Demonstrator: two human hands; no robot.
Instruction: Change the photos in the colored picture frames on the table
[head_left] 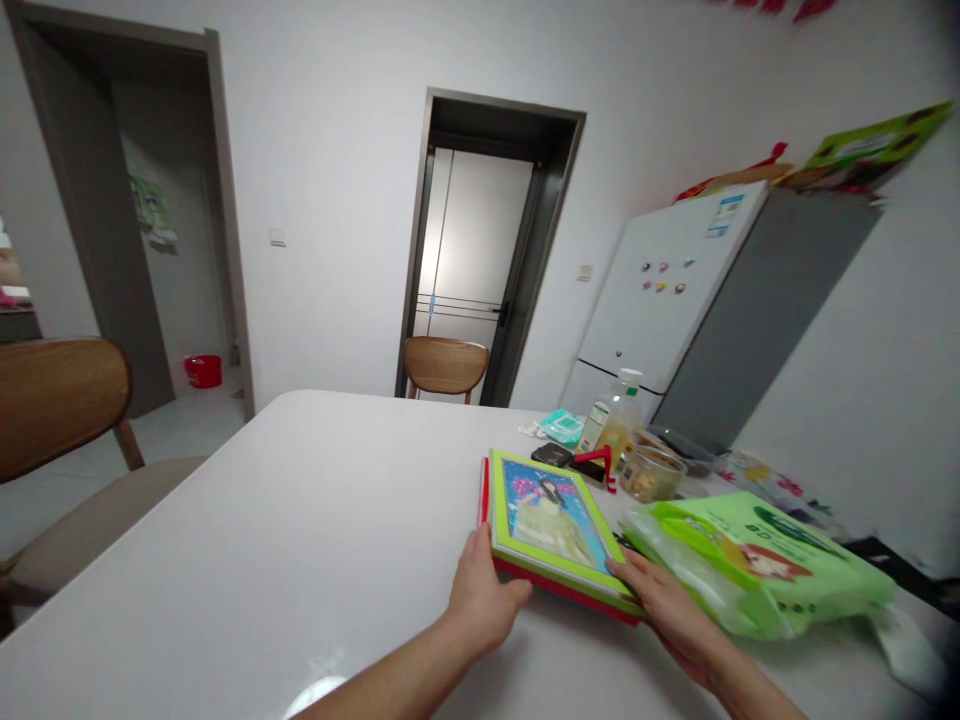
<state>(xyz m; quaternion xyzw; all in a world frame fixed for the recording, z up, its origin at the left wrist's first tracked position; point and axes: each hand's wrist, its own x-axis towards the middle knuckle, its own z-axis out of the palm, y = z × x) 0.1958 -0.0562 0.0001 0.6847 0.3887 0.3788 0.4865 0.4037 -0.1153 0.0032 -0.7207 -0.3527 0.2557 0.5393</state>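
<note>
A picture frame [551, 515] with a lime-green border and a picture of a figure in a pale yellow dress lies face up. Under it shows the red edge [570, 595] of what looks like a second frame. My left hand [484, 590] grips the near left side of the stack, thumb along the front edge. My right hand [656, 590] holds the near right corner, with its thumb on the green border. The fingers underneath are hidden. Close by my right hand lies a green plastic bag [780, 560] with a printed picture.
On the white table [300, 530], beyond the frames, stand a bottle [619, 415], a clear food container [651, 473], a red hook-shaped thing [600, 458] and a teal packet [562, 427]. Wooden chairs [446, 365] stand at the far edge and left. A fridge [664, 285] is behind.
</note>
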